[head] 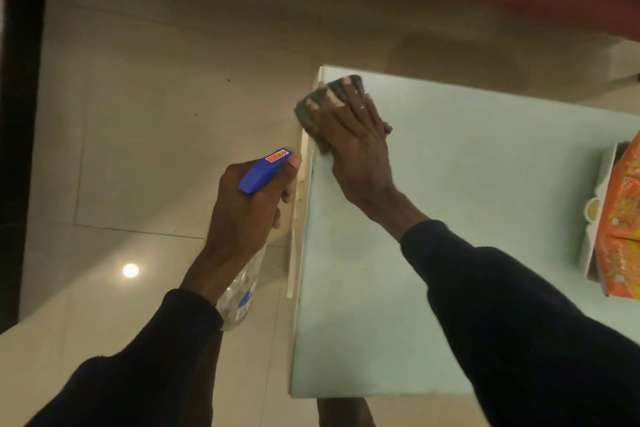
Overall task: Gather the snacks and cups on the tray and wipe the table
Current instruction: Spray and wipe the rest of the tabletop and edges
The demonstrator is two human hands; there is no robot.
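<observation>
Pale green table (467, 236): right hand (356, 146), fingers straight and spread, presses a cloth (306, 106) at its 11 o'clock corner; left hand (242, 208) grips a spray bottle (265, 172); snack tray (606, 170) at 3 o'clock.

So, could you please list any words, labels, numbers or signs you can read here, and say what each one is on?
No text here can be read.
Red sticker on the bottle's blue head: seems to show an arrow; any print is too blurred.
Blue-and-white label on the bottle's clear body: too blurred to read.
Orange snack packets in the tray: yellow print, too blurred to read.
</observation>
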